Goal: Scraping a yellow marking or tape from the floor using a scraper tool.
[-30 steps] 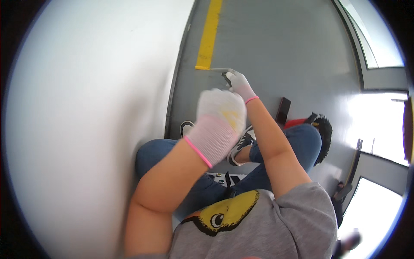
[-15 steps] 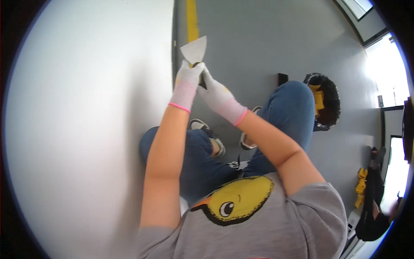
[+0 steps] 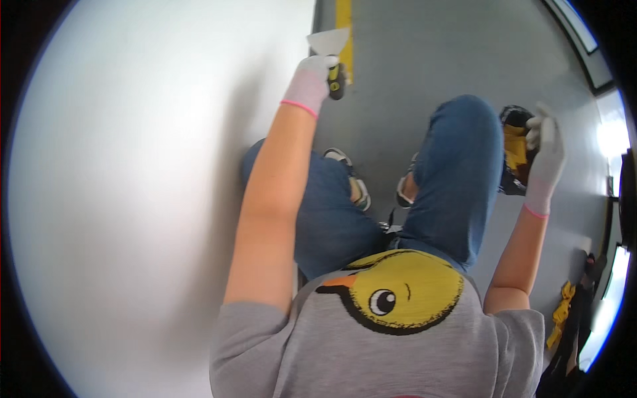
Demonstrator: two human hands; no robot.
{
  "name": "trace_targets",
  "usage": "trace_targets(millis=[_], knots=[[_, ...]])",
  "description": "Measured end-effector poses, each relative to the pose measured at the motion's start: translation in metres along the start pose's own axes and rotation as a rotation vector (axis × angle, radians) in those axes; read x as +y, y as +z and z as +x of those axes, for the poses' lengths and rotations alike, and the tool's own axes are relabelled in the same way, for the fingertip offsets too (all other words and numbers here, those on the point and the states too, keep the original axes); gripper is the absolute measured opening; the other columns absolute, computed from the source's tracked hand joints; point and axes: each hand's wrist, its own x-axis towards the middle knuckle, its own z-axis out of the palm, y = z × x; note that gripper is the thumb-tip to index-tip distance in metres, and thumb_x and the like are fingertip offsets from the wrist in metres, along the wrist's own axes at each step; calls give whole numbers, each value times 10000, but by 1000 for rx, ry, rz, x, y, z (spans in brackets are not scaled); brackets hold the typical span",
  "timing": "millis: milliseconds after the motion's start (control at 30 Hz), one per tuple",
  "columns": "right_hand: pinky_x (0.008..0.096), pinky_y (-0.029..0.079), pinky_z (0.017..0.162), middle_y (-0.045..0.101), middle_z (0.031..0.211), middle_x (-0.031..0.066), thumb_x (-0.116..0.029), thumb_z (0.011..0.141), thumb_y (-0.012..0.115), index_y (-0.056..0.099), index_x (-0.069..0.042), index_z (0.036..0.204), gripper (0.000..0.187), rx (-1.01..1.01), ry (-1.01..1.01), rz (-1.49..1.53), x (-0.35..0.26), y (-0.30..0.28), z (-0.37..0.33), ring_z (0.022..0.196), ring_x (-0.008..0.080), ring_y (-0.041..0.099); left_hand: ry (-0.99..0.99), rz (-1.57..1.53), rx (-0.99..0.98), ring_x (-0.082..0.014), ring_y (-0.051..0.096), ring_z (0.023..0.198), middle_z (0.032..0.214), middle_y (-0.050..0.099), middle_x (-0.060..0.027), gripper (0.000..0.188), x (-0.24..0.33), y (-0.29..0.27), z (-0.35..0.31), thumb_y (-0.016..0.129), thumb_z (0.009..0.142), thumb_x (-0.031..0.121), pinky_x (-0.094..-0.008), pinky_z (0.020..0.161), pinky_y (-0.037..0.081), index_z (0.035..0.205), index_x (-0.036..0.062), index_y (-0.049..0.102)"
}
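My left hand [image 3: 310, 78], in a white glove with a pink cuff, is wrapped round a putty knife [image 3: 330, 42] beside the foot of the white wall. The flat, pale blade points away from me, and its black and yellow handle sticks out to the right of the glove. Out to the right, my right hand [image 3: 548, 147], gloved the same way, is raised with its fingers apart and nothing visible in it. It partly covers a bin [image 3: 509, 180] lined with a black bag, which has yellow scraps [image 3: 514, 147] inside.
The white wall [image 3: 146, 199] fills the left side. A yellow stripe [image 3: 344, 16] runs along the grey floor [image 3: 424, 53] near its base. My bent knees [image 3: 464, 132] stand between the hands. Yellow and dark items [image 3: 562, 315] lie at the lower right.
My right hand has left the putty knife and swung right to the bin. My left hand still holds the knife. The view has shifted, and a small dark object by the knee is no longer visible.
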Motion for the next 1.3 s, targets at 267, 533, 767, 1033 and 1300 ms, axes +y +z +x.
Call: trace_targets(millis=[267,533,767,1033,1300], knots=[[275,446,683,607,887,94,-206,845,495,584,43,970,292,-312,1023,338,144,-8,-98,782,168,558,-159,222,-70,-253,569,589,749,573,-164,159,30,0,7,468,815,72,-354,526,503,903,-58,494],[281,450,684,609,887,93,-236,843,510,581,54,973,326,-452,1201,549,189,0,-120,788,176,564,-298,286,91,-264,578,574,731,581,-193,209,9,11,26,480,811,67,-381,506,504,947,-93,483],[282,451,682,609,882,91,-245,840,515,583,54,969,332,-552,1281,633,211,41,-116,786,176,566,-352,574,-79,-216,561,598,820,577,-171,192,24,-4,28,463,824,74,-343,508,509,984,-33,462],[283,451,680,609,876,89,-256,837,521,584,53,964,340,-603,1358,682,237,53,-132,785,175,568,-295,707,-37,-207,564,575,829,576,-175,261,45,-7,21,494,795,86,-337,481,494,1019,-32,426],[284,451,679,610,870,87,-266,834,527,585,53,960,348,-517,1326,702,257,30,-111,783,175,570,-282,694,58,-231,560,576,820,578,-181,216,17,14,30,495,791,57,-365,475,496,982,-38,460]])
